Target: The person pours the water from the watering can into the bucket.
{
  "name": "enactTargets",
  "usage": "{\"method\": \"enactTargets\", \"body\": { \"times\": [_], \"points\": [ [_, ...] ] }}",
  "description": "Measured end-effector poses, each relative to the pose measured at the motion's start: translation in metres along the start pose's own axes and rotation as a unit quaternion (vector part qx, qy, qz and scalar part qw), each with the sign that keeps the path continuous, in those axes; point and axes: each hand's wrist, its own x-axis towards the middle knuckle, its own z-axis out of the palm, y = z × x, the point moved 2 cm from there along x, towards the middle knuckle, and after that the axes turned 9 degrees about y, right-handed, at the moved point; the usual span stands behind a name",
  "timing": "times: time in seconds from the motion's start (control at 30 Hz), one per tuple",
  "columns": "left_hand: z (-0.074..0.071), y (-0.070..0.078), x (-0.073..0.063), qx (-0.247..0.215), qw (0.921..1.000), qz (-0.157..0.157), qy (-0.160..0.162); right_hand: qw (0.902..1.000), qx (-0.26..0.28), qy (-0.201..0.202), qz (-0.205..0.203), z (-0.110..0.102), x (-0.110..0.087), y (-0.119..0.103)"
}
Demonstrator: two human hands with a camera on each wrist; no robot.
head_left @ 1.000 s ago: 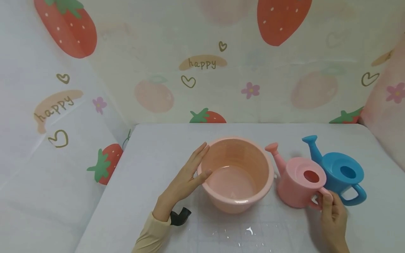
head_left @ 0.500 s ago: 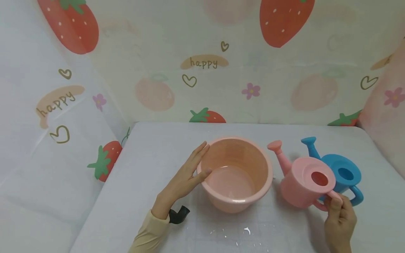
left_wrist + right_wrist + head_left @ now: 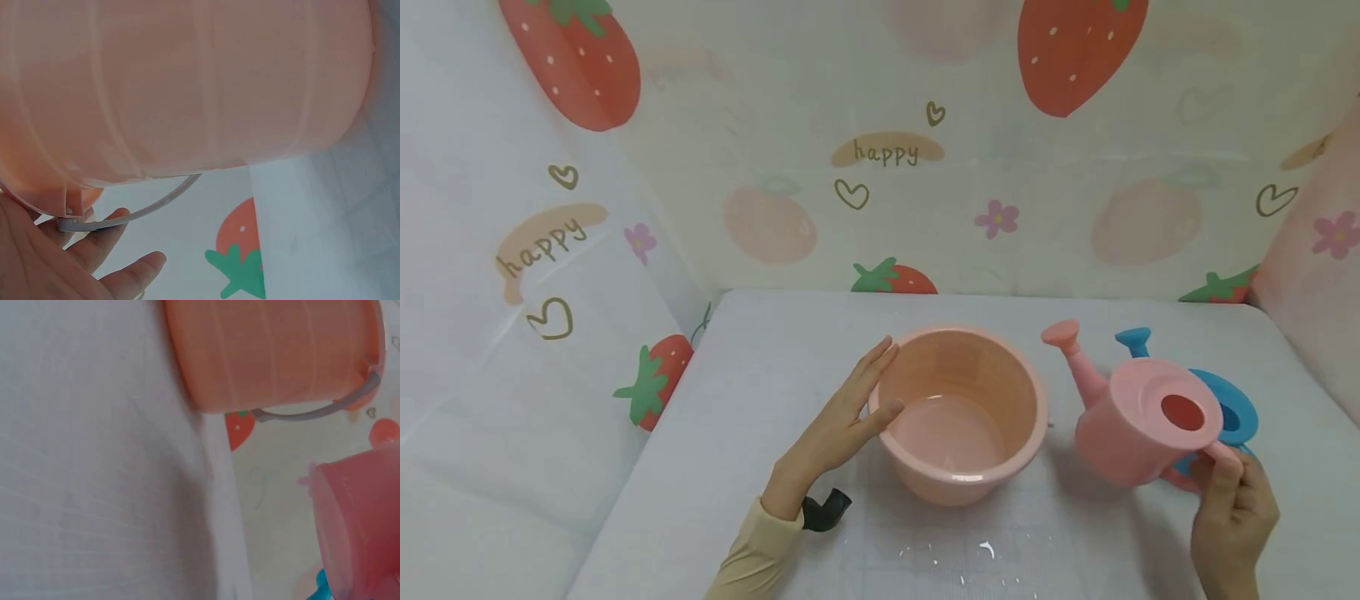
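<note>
A pink bucket (image 3: 951,490) stands upright mid-table, with its grey carrying handle (image 3: 159,203) hanging at the far side in the left wrist view. My left hand (image 3: 838,429) rests against the bucket's left rim, fingers extended and thumb over the edge. On the right, my right hand (image 3: 1236,517) grips the back handle of a pink watering can (image 3: 1123,442). That can is raised off the table and tilted a little, its sprinkler spout pointing up and left toward the bucket. In the right wrist view the lifted can (image 3: 369,519) shows, but the hand does not.
Behind the pink can stands a blue watering can (image 3: 1243,404), partly covered by it. A black curved object (image 3: 827,510) sits by my left wrist. Water drops (image 3: 987,550) lie on the white table (image 3: 775,350) in front of the bucket. Strawberry-print sheets (image 3: 1045,167) enclose the table.
My right hand has lifted the pink watering can off the table and moved it right, covering more of the blue can. My left hand and the bucket have stayed in place.
</note>
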Motion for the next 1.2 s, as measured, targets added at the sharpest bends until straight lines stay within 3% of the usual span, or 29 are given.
{"method": "enactTargets", "body": {
  "times": [0.17, 0.3, 0.37, 0.53, 0.83, 1.03, 1.2],
  "points": [
    [0.000, 0.000, 0.000, -0.002, 1.0000, -0.004, 0.000, 0.9980, 0.058, 0.020, -0.015, 0.001, 0.009, -0.004],
    [0.001, -0.001, 0.001, -0.003, 1.0000, -0.004, 0.000, 0.9965, 0.081, 0.013, -0.017, 0.004, 0.015, -0.010],
    [0.001, -0.001, 0.001, -0.003, 1.0000, -0.002, 0.001, 0.9926, 0.121, 0.006, -0.011, 0.005, 0.017, -0.014],
    [0.001, -0.002, 0.002, -0.002, 1.0000, -0.006, 0.000, 0.9719, 0.235, -0.010, 0.012, 0.009, 0.019, -0.021],
    [0.001, -0.003, 0.001, -0.009, 0.9998, -0.016, 0.001, 0.9695, 0.243, -0.026, 0.017, 0.014, 0.018, -0.035],
    [0.001, -0.005, 0.001, -0.009, 0.9999, -0.010, 0.001, 0.9805, 0.192, -0.039, 0.018, 0.016, 0.015, -0.040],
    [0.001, -0.005, 0.001, -0.012, 0.9999, -0.006, 0.003, 0.9805, 0.188, -0.049, 0.027, 0.016, 0.013, -0.042]
  ]
}}
